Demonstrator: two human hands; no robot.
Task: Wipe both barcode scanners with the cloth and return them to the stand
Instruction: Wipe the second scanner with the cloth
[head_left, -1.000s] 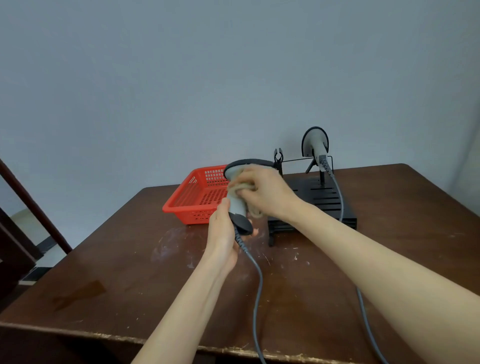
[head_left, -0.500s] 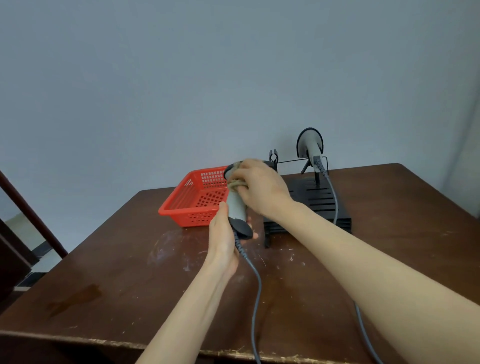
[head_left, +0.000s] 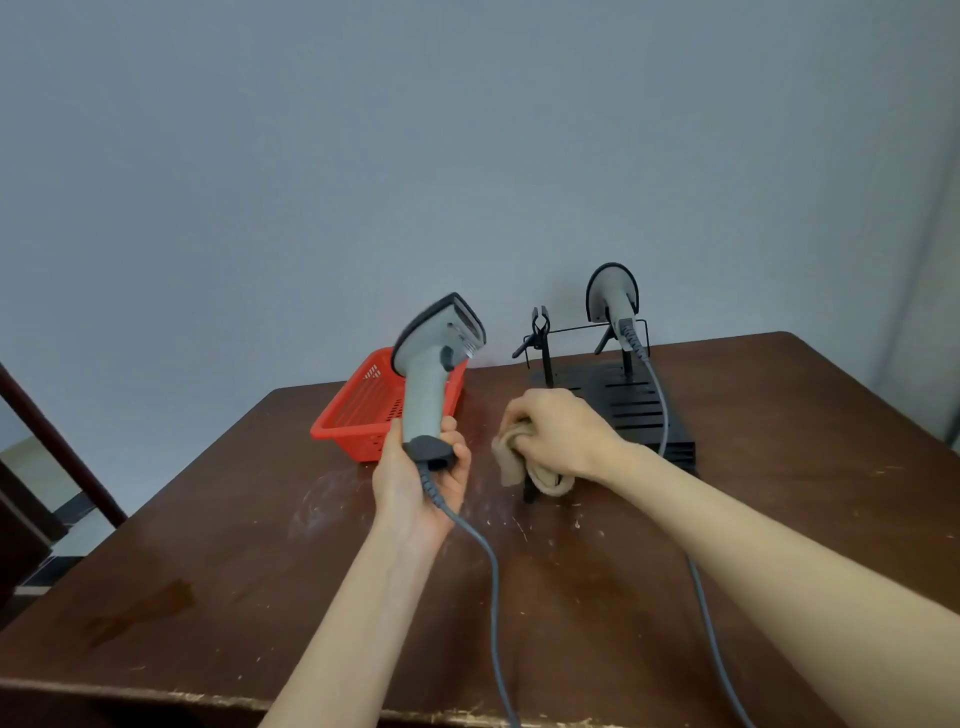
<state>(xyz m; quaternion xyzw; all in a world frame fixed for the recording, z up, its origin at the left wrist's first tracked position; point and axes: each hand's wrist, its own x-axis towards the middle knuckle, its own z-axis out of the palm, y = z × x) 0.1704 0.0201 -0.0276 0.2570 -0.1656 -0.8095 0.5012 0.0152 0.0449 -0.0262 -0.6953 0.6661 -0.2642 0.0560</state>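
Beyond my right hand sat the stand, second scanner docked. My left hand gripped the first scanner upright. My right, clutching the cloth, had just pulled away beside it, so that wipe looked finished.

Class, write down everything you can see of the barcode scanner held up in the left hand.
The scanner is pistol-shaped, seemingly light grey plastic, with a dark rim round its wide head, a dark trigger and a dark end cap. It stands upright in front of the red basket, head facing right. The left hand grips the handle's lower end. A grey cable runs from the cap toward the camera.
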